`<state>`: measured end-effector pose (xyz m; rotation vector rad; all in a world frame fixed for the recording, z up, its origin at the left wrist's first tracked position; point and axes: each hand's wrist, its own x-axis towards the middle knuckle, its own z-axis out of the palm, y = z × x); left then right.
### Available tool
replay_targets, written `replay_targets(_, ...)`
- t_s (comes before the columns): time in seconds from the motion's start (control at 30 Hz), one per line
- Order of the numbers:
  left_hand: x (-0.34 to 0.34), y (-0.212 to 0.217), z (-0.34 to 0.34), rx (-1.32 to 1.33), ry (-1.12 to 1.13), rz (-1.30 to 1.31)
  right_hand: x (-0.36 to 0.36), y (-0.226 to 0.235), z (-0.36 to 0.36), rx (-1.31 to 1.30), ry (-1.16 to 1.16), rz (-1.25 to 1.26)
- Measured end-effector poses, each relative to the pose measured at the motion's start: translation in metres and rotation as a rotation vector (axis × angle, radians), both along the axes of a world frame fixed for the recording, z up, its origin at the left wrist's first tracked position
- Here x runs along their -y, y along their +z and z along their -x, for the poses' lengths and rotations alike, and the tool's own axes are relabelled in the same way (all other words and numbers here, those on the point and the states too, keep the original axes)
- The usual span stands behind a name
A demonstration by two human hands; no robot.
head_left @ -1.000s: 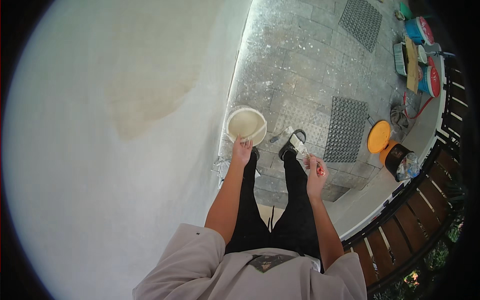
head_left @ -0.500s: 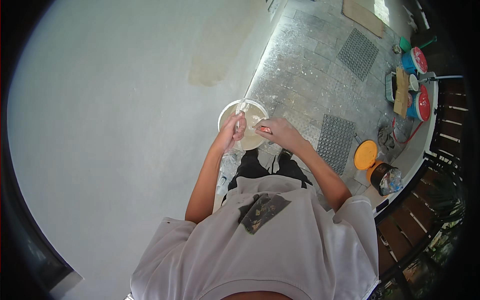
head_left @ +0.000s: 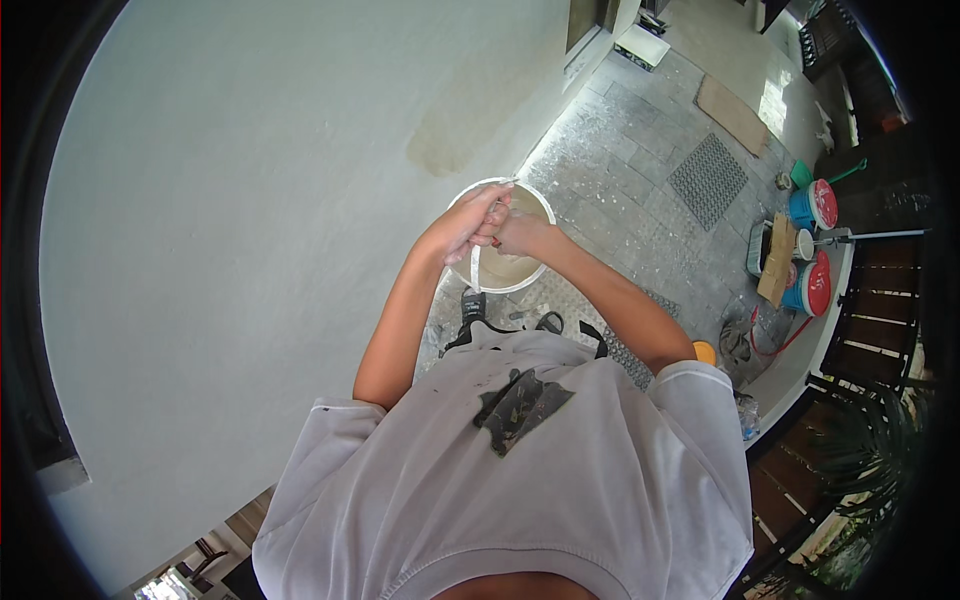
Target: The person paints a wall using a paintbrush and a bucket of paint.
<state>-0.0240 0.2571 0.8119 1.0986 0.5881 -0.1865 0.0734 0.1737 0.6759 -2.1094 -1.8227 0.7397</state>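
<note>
A white bucket (head_left: 548, 212) sits on the paved floor (head_left: 615, 150), close beside the pale wall (head_left: 250, 230) on its left. Over the bucket's mouth, the left hand (head_left: 474, 224) and right hand (head_left: 524, 236) meet. The left has its fingers bent and lies across the bucket's strap handle (head_left: 475, 268); whether it grips it I cannot tell. The right is folded inward, its fingers mostly hidden, so I cannot tell what it has hold of. A black sandal (head_left: 472, 306) is just below the bucket. Up and right of the bucket lies a grey textured mat (head_left: 708, 182); well to its right stand two blue pails with red lids (head_left: 820, 203), a cardboard piece (head_left: 775, 262) near them.
</note>
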Motion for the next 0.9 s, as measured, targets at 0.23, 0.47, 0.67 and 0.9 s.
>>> replay_targets(0.23,-0.02,0.005,0.006,0.004,0.02,-0.006,-0.011,0.035,-0.001,-0.024,0.038,0.06)
replay_targets(0.47,-0.049,0.015,0.033,0.018,0.062,-0.015,0.042,0.125,0.017,-0.45,-0.547,-0.303)
replay_targets(0.67,-0.071,0.011,0.053,0.06,0.074,0.028,0.063,0.066,0.05,-1.187,-1.117,-0.564)
replay_targets(0.9,-0.096,-0.005,0.074,0.03,0.088,0.058,0.049,0.041,0.093,-1.21,-1.15,-0.626)
